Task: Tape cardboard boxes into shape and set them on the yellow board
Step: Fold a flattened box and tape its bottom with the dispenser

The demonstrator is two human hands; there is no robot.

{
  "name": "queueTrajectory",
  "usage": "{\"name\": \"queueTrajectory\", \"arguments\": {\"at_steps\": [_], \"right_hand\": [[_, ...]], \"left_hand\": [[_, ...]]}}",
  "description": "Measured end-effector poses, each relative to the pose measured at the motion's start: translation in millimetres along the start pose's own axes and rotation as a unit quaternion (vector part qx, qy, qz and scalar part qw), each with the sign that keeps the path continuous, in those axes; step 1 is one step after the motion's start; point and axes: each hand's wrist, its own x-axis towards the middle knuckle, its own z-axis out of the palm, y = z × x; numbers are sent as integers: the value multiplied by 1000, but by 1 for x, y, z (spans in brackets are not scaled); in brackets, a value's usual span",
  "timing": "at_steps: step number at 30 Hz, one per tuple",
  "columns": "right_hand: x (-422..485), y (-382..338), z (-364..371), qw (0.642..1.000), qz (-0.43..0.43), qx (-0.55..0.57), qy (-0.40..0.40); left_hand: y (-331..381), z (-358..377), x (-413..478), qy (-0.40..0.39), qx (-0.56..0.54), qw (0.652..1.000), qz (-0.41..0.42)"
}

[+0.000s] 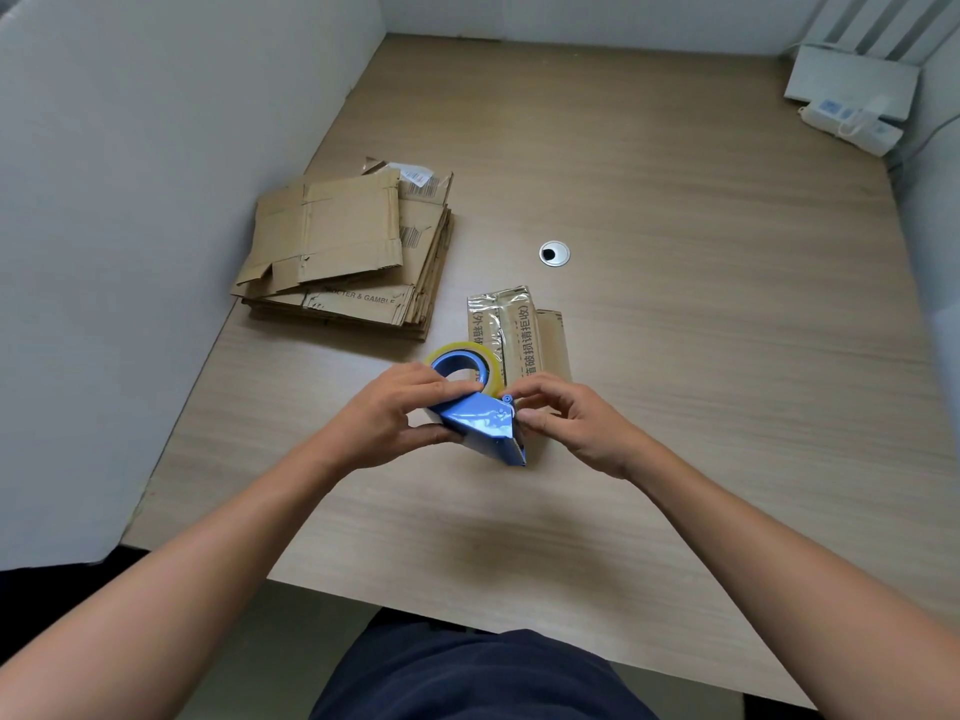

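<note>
A blue tape dispenser (480,426) with a roll of clear tape (467,358) is held above the wooden table (675,304), near its middle. My left hand (397,413) grips the dispenser's body from the left. My right hand (566,418) pinches at the dispenser's front end by its blade. Just behind the dispenser lies a small flattened cardboard box (519,337) with shiny tape and printed characters on it. A stack of flattened cardboard boxes (348,252) lies at the left by the wall. No yellow board is in view.
A round cable hole (554,253) sits in the table behind the small box. White devices and a power strip (852,116) lie in the far right corner. White partition walls (130,200) close off the left and back.
</note>
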Motion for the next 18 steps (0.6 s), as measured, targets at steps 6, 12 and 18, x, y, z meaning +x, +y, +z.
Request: {"name": "queueTrajectory", "arguments": {"at_steps": [6,12,18], "right_hand": [[4,-4,-6,999,35,-6,-1],[6,-10,-15,995,68,16,-66],[13,-15,-15,992,93,-11,-80]], "left_hand": [[0,1,0,-9,11,1000,-3],[-1,1,1,-10,-1,1000,-4],[-2,2,0,-23,-12,1000,-11]]}}
